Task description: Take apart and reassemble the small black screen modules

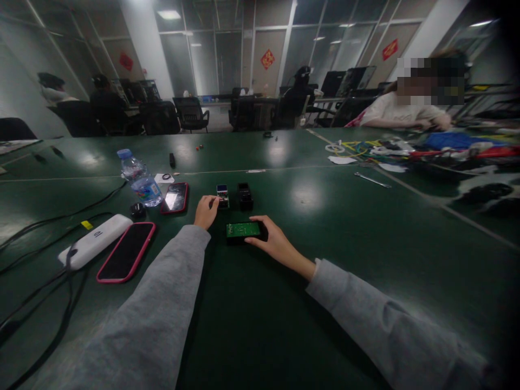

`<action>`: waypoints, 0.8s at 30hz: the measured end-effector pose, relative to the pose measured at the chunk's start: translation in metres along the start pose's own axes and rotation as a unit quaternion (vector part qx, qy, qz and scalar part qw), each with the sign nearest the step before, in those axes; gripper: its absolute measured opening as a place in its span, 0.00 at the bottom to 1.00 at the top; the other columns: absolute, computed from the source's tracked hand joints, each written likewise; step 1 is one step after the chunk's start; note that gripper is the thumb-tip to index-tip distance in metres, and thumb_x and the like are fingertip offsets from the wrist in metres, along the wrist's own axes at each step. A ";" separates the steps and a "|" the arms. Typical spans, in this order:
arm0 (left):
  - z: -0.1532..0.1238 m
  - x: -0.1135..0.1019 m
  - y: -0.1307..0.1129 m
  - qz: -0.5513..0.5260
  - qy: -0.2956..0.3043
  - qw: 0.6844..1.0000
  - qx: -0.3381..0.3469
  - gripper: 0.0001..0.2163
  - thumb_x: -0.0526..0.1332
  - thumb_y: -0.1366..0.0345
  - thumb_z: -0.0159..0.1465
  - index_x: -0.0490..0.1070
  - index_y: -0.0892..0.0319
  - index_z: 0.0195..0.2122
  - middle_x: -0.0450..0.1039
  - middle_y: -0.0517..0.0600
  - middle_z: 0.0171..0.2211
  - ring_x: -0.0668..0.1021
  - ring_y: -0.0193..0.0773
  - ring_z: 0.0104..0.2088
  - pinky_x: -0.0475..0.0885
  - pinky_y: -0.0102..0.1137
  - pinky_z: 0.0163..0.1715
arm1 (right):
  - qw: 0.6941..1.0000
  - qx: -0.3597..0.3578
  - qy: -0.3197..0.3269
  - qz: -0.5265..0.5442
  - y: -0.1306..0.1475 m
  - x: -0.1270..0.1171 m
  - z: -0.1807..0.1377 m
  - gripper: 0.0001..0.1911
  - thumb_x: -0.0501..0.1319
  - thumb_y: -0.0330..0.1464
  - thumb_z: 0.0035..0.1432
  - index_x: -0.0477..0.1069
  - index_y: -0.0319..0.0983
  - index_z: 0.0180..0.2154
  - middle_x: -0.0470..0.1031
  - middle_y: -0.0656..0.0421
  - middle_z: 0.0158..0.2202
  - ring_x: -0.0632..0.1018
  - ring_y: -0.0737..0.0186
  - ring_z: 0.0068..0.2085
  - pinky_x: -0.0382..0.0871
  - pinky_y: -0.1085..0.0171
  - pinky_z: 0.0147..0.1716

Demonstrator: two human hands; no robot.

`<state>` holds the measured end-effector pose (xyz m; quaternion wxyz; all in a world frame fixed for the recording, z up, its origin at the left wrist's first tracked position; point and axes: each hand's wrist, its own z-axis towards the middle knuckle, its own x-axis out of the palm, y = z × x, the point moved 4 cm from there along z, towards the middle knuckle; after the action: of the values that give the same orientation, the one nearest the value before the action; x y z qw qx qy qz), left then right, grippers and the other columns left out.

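Observation:
A green circuit board (pixel 242 229) lies face up in a black case (pixel 239 241) on the table. My right hand (pixel 278 244) grips the right end of that case between thumb and fingers. Farther off and to the left, my left hand (pixel 206 212) pinches the near side of a small circuit module with a little screen (pixel 222 189); its fingertips partly cover the module. Just right of the module stands a black open box-shaped housing (pixel 245 196), touched by neither hand.
Left on the green table (pixel 345 281) are a water bottle (pixel 140 179), two red-edged phones (pixel 127 252) (pixel 175 198), a white power bank (pixel 96 241) and black cables. A wrench (pixel 372 180) and a cable heap (pixel 447 151) lie right, near a seated person (pixel 400 111).

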<state>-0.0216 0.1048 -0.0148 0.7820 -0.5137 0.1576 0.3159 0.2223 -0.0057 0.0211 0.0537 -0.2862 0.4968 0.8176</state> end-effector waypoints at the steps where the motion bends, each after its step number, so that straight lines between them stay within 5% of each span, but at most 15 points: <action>1: 0.000 0.000 0.000 0.001 0.000 1.000 -0.001 0.11 0.54 0.61 0.67 0.75 0.57 0.40 0.71 0.53 0.41 0.73 0.41 0.45 0.68 0.39 0.51 | 1.000 -0.001 0.000 0.000 0.001 0.000 0.000 0.27 0.68 0.34 0.56 0.62 0.42 0.54 0.67 0.55 0.52 0.71 0.56 0.52 0.69 0.53 0.52; 12: -0.001 -0.002 -0.002 0.009 0.004 1.000 -0.008 0.12 0.53 0.60 0.68 0.75 0.57 0.40 0.71 0.53 0.42 0.73 0.41 0.46 0.67 0.39 0.51 | 0.999 -0.037 -0.012 -0.013 0.004 -0.002 0.000 0.20 0.67 0.32 0.57 0.63 0.42 0.49 0.66 0.56 0.48 0.71 0.56 0.48 0.69 0.56 0.47; 24: 0.000 -0.001 -0.001 0.000 0.002 1.000 -0.003 0.10 0.54 0.62 0.67 0.74 0.57 0.40 0.71 0.52 0.41 0.73 0.41 0.45 0.68 0.38 0.50 | 0.997 -0.059 0.002 -0.040 0.005 0.000 0.001 0.14 0.65 0.33 0.59 0.65 0.43 0.46 0.64 0.55 0.49 0.69 0.56 0.52 0.68 0.54 0.52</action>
<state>-0.0218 0.1038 -0.0138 0.7800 -0.5169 0.1577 0.3157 0.2204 -0.0075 0.0249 0.0684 -0.3106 0.4359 0.8419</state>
